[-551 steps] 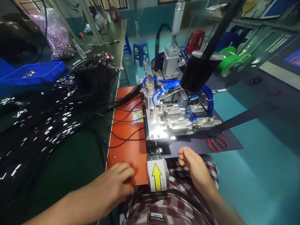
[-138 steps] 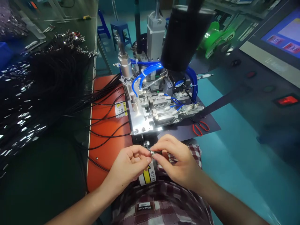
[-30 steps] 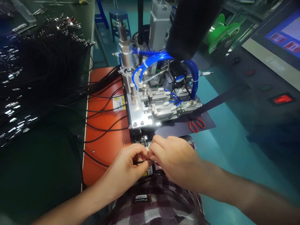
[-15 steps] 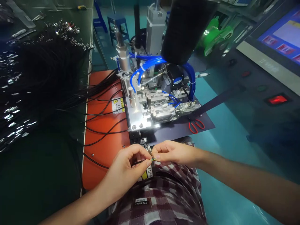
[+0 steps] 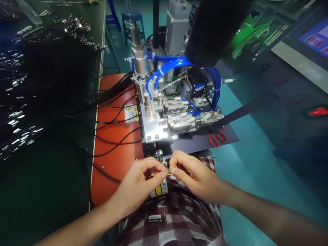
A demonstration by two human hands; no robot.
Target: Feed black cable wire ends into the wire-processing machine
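Thin coloured wires (image 5: 169, 172), yellow and green among them, run between my two hands just in front of the machine. My left hand (image 5: 147, 176) is closed in a pinch of thumb and forefinger on the wires, where a black cable (image 5: 109, 174) leads in from the left. From the other side, my right hand (image 5: 188, 172) pinches the wires' free ends with thumb and fingertips. Close beyond the fingers is the near end of a metal machine (image 5: 164, 119) with blue air hoses (image 5: 176, 62). A label with Chinese characters (image 5: 160, 188) shows beneath my hands.
Several black cables lie across an orange board (image 5: 115, 126) into the machine. A large bundle of black cables (image 5: 56, 65) with shiny metal ends fills the left table. Red-handled scissors (image 5: 217, 138) rest on a dark plate (image 5: 228, 131). A control panel (image 5: 302, 68) stands at right.
My right hand has turned, its wrist now lower, and its fingertips have shifted slightly on the wires. The left hand keeps its pinch. The view has shifted slightly.
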